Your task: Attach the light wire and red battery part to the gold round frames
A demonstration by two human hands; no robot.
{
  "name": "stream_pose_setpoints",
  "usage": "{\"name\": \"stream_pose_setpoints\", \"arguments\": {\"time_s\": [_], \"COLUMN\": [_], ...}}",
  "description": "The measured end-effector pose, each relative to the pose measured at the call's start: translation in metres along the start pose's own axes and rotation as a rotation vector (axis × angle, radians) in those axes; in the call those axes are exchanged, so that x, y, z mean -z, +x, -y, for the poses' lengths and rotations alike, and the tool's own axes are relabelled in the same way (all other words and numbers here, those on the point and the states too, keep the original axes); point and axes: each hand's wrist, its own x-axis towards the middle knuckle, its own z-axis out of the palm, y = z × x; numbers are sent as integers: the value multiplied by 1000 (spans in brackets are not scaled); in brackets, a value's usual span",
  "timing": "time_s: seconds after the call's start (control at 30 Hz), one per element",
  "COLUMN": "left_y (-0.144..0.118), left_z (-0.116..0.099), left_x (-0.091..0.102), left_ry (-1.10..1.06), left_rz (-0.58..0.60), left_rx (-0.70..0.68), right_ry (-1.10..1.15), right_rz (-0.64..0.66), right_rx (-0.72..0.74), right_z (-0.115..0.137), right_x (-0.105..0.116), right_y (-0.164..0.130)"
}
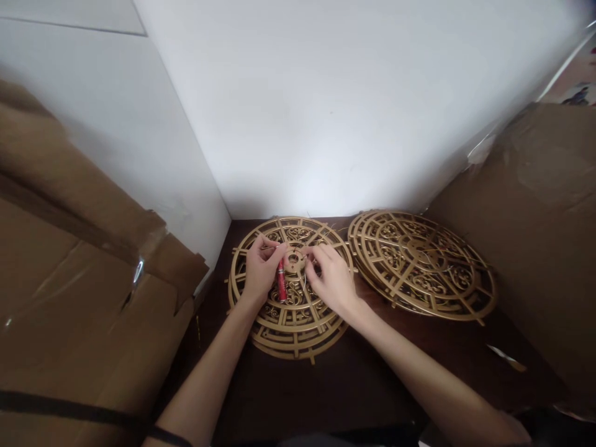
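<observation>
A round gold openwork panel lies on top of a stack of similar panels, with scrollwork and a small ring at its centre. My left hand is closed over the left side of that centre, thumb and fingers pinched together. A slim red cylinder with a silvery end sticks out below its thumb; its exact kind is unclear. On the other side of the ring, my right hand is closed in a pinch on a thin pale wire, which loops down over the panel.
A second stack of gold round panels lies to the right, with loose wires on top. A small knife-like tool rests on the dark table. Cardboard stands at left, more cardboard at right, a white wall behind.
</observation>
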Motion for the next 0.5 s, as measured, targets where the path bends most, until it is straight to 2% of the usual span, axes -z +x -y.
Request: {"name": "stream_pose_setpoints", "arguments": {"time_s": [0.1,0.2,0.37,0.5], "left_y": [0,-1,-3,-3], "left_z": [0,1,1,0], "left_x": [0,0,-2,-3], "left_ry": [-8,-20,-17,-107], "left_rz": [44,78,105,109], "left_rx": [-4,21,0,-33], "right_ry": [-63,-31,189,448], "right_rz": [4,18,-8,-54], "right_rx": [-1,19,-18,-102], "right_z": [-4,-8,-10,-10], "right_x": [-1,-1,2,6], "right_y": [-2,-3,0,-1]}}
